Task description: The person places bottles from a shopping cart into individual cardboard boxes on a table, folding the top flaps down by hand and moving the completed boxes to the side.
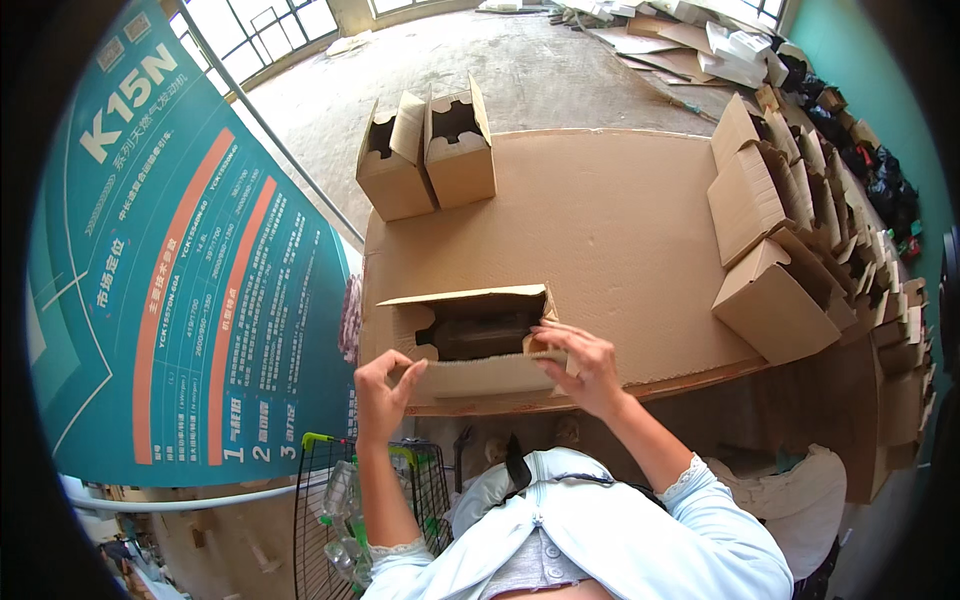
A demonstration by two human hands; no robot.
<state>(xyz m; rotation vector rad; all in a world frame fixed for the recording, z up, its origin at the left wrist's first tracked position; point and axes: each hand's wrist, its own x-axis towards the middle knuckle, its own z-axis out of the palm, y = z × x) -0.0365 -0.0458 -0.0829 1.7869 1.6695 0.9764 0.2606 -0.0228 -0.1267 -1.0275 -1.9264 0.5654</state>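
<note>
An open brown cardboard box [470,380] lies in front of me at the near edge of the cardboard-topped table [620,230]. Its long flaps stand up on the far and near sides, and the dark inside shows between notched end flaps. My left hand [388,385] pinches the near left corner of the box, thumb against the near flap. At the right end, my right hand [583,362] grips the end flap, fingertips over its edge and thumb by the near flap. The box's underside is hidden.
Two open boxes [460,155] stand at the table's far left. Many more boxes [755,200] are stacked along the right. A teal banner [190,280] rises on the left. Below it, a black wire basket [320,500] holds plastic bottles. Flattened cardboard [670,45] lies on the floor beyond.
</note>
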